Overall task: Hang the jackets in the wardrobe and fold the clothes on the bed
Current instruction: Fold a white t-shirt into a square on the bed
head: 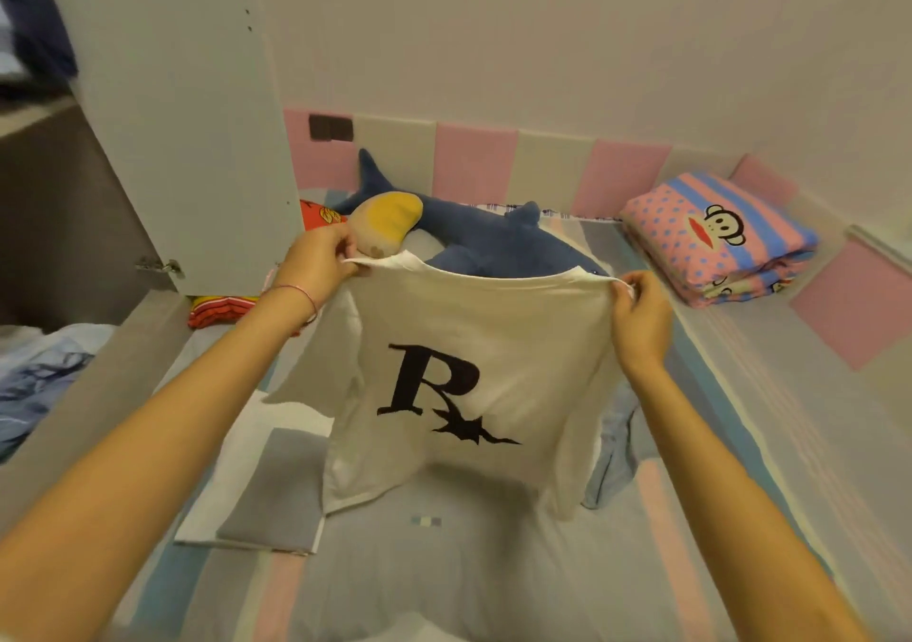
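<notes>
A white T-shirt (pixel 488 325) with a black letter R and a star print hangs spread above the striped bed (pixel 740 419). My left hand (pixel 316 259) pinches its top left corner and my right hand (pixel 641 310) pinches its top right corner, holding the top edge taut. The lower hem reaches the bedsheet. A folded white and grey garment (pixel 266 488) lies on the bed at the lower left. A light blue garment (pixel 614 459) lies crumpled behind the shirt's right side.
An open wardrobe door (pixel 182 113) stands at the left over the bed's edge. A blue shark plush (pixel 498 236) and a yellow-topped plush (pixel 387 224) lie behind the shirt. A folded pink-and-blue quilt (pixel 715 236) sits at the right. Blue clothes (pixel 34 384) lie outside the bed rail at the left.
</notes>
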`<state>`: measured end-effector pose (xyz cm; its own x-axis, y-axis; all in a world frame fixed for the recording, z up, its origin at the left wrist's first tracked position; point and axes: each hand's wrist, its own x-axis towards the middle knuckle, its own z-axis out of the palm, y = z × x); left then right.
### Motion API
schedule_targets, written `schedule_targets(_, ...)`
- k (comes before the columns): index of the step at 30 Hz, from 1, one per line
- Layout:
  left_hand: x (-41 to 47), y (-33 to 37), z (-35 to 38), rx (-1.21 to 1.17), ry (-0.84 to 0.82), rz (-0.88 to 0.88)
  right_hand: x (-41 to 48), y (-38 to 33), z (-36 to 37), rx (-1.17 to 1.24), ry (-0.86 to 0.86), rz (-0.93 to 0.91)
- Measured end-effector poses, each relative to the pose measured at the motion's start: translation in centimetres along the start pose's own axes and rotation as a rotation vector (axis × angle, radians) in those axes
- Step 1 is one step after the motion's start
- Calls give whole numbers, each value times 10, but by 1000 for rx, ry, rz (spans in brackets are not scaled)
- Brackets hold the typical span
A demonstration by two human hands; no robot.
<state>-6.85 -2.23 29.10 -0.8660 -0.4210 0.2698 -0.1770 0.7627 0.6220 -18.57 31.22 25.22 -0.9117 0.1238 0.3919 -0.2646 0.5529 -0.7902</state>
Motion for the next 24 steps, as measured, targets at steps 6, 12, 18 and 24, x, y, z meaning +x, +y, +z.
schedule_targets(6, 7, -13, -6, 199, -34, 36, 8, -12, -11, -13, 48, -90)
schedule_targets(12, -2, -10, 5, 40, 282, -76, 9, -14, -17, 123, 186, -76)
schedule_targets(18, -10, -31, 40, 159, 11, -219, -6, 2, -8, 42, -396, -13)
schedule_targets(24, -43, -54, 57, 188, -919, -113, -35, 51, 3, -578, -1670, 322)
